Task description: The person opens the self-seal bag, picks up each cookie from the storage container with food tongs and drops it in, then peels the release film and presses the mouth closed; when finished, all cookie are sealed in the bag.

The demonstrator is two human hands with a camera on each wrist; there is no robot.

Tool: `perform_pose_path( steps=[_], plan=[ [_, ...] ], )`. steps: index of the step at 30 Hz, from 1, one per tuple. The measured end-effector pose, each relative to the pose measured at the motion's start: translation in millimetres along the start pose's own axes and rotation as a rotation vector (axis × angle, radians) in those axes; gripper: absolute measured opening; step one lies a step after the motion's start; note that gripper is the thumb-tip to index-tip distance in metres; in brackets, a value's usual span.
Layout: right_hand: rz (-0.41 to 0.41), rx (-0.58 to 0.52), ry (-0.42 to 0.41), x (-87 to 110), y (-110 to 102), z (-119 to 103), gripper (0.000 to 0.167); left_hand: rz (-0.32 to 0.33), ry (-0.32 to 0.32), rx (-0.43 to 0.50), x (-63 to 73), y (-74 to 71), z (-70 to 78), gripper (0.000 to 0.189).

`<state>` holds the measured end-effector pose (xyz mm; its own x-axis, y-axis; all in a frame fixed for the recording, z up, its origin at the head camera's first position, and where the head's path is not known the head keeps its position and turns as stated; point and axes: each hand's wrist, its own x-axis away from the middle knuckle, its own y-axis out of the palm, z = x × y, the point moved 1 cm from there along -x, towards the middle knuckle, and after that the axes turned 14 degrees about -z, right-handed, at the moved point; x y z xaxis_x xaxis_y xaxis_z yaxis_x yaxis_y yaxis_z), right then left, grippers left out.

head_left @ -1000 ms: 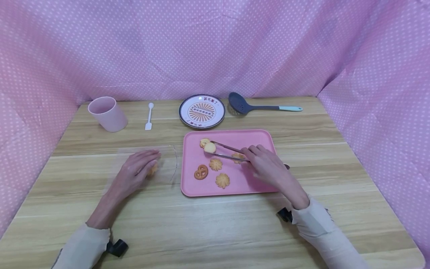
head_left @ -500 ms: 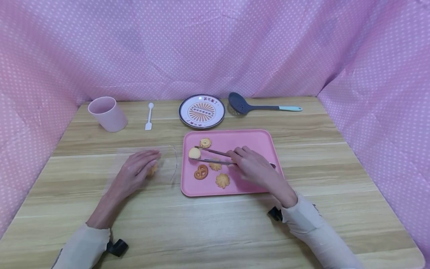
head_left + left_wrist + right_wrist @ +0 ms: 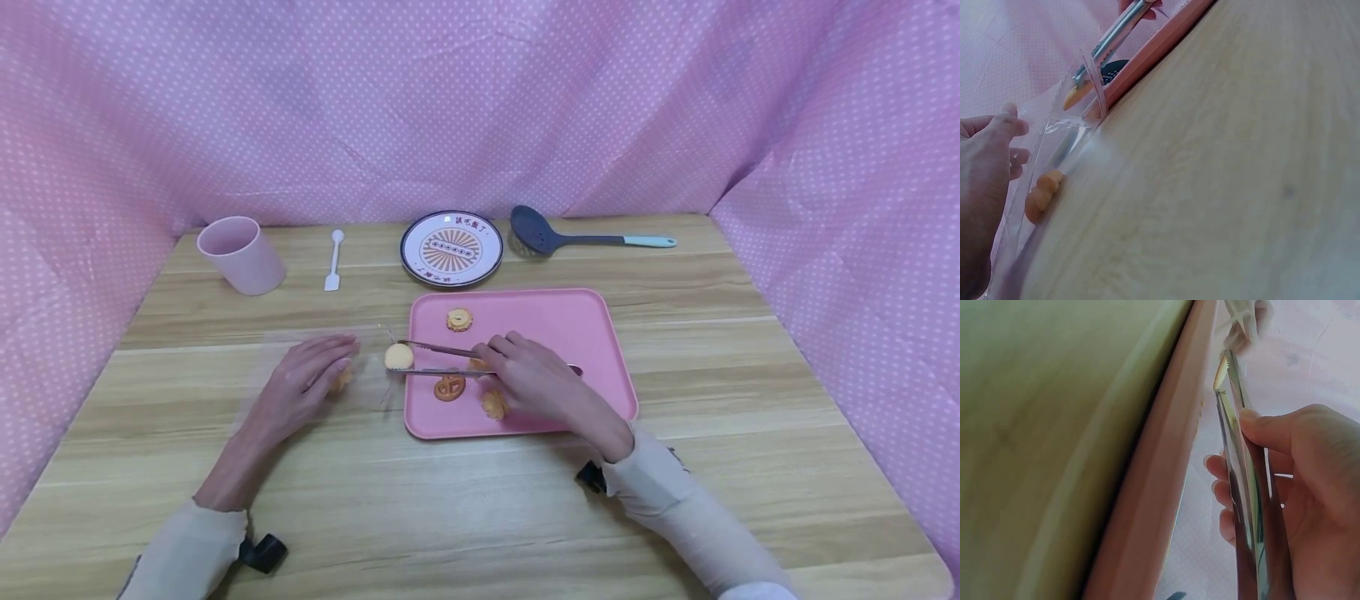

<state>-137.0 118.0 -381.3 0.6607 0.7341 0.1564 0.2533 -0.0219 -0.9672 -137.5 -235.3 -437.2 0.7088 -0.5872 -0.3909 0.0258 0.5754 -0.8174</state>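
My right hand (image 3: 528, 379) grips metal tongs (image 3: 1249, 506), whose serrated tips pinch a pale round cookie (image 3: 398, 357). That cookie is at the left rim of the pink tray (image 3: 540, 317), right at the raised mouth of a clear plastic bag (image 3: 371, 350). On the left, my left hand (image 3: 296, 383) holds the bag by its upper film, fingers bent. Inside the bag lie cookies (image 3: 1044, 194), partly hidden by the hand in the head view. A pretzel-shaped cookie (image 3: 449, 388), flower-shaped cookies (image 3: 495, 406) and a ridged round cookie (image 3: 459, 319) rest on the tray.
Along the back stand a pink cup (image 3: 251, 262), a small white spatula-ended spoon (image 3: 334, 260), a patterned plate (image 3: 452, 248) and a dark slotted spoon (image 3: 534, 232) with a mint handle tip. Pink dotted cloth (image 3: 480, 108) surrounds the wooden table (image 3: 420, 517).
My right hand has moved left and slightly nearer, carrying the round cookie in the tongs from the tray's upper left to the bag's mouth. My left hand has stayed put.
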Motion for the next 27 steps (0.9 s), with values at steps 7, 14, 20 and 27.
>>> perform_pose_path(
  steps=[7,14,20,27],
  plan=[
    [0.013,0.046,-0.042,-10.9,2,-9,0.035,0.000,0.005,-0.001,-0.3,0.1,0.4,0.037],
    [-0.019,0.052,-0.034,-23.0,2,-20,0.035,0.005,0.011,-0.001,-0.9,0.3,1.0,0.036],
    [-0.014,0.081,-0.040,-33.2,2,-27,0.033,0.007,0.022,0.007,-0.7,-0.3,0.9,0.038],
    [-0.004,0.101,-0.067,-46.2,3,-31,0.032,0.005,0.001,0.017,0.2,-1.1,1.3,0.040]
  ],
)
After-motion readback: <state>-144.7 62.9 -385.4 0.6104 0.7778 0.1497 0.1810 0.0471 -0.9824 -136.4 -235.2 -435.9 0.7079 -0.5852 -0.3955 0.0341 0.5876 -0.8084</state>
